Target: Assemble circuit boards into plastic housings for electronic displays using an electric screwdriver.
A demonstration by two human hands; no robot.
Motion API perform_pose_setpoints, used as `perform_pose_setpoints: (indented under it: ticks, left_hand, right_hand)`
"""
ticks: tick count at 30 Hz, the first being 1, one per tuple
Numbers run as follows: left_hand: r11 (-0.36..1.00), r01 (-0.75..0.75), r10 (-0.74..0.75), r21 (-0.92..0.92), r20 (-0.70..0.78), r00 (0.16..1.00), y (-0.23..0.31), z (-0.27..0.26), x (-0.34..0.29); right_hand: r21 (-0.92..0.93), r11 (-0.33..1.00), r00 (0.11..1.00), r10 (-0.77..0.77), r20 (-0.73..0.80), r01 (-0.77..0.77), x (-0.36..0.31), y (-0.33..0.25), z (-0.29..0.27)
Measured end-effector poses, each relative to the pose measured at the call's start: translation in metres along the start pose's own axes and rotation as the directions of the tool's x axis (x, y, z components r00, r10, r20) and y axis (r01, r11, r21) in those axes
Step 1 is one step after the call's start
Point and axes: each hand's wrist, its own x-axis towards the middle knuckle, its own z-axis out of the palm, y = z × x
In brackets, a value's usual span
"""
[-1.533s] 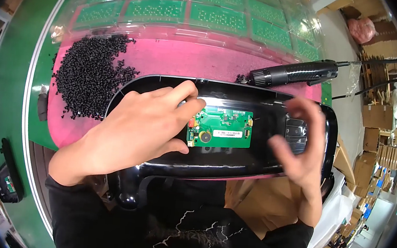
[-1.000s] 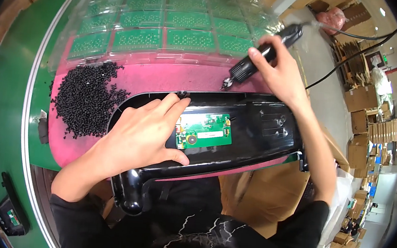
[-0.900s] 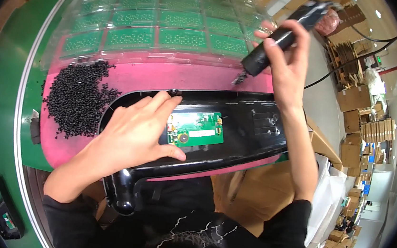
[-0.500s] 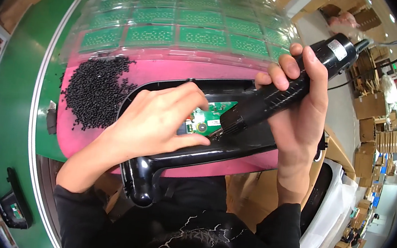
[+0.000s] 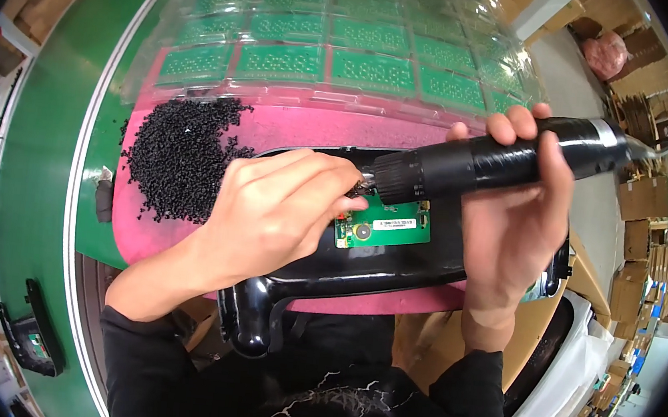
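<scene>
driver [image 5: 491, 163]: black cylinder, ribbed collar at the front, smooth body, pale band near the tail, cable running off to the right. held nearly level, its nose toward the left. the right hand [image 5: 512, 234] is clamped around its body. the left hand [image 5: 274, 207] has its fingertips drawn together at the driver's tip; whether they grip anything there cannot be told. the hands are apart from each other.

shell [image 5: 400, 273]: glossy black, long and shallow, rounded corners, with a smooth round-ended stub toward the person. located beneath both hands, on the pink mat [image 5: 309, 128], the stub reaching past the mat's near edge.

board [image 5: 410, 238]: flat green rectangle inside the shell, with a white label and a round disc; upper part covered by the driver and left hand.

screws [image 5: 182, 158]: loose heap, small, black, grainy, left of the shell on the mat.

trays [image 5: 372, 67]: clear, shiny plastic, divided into cells of green boards, at the mat's far side.

surface [image 5: 103, 230]: green, under the mat. second shell [image 5: 34, 332] with a green board at far left.

room: brown boxes [image 5: 644, 198] stacked at right, pink bag [image 5: 606, 55] beyond, white sheet [image 5: 571, 372] at lower right.
</scene>
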Motion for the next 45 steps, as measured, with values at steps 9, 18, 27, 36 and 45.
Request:
perform_pose_setpoints:
  ticks: [9,18,27,36,45]
  left_hand:
    - [0.996,-0.071,0.067,0.06,0.072,0.995,0.0,-0.001,0.0]
    - [0.998,0.056,-0.053,-0.035,0.092,0.994,0.008,-0.004,0.002]
    - [0.845,0.395,-0.301,-0.36,0.289,0.909,0.003,0.0,0.002]
    - [0.802,0.425,-0.326,-0.42,0.289,0.9,0.0,-0.001,0.004]
    - [0.698,0.503,-0.375,-0.509,0.339,0.863,0.005,-0.002,0.003]
  right_hand:
    - [0.083,0.995,0.984,-0.074,0.163,0.061,-0.007,-0.004,-0.006]
    - [0.02,0.994,0.976,-0.112,0.188,0.111,-0.01,-0.013,-0.006]
    - [0.063,0.973,0.948,-0.231,0.217,0.223,-0.013,-0.02,-0.008]
    - [0.078,0.968,0.938,-0.251,0.241,0.239,-0.011,-0.021,-0.009]
    - [0.066,0.972,0.934,-0.234,0.272,0.224,-0.015,-0.023,-0.009]
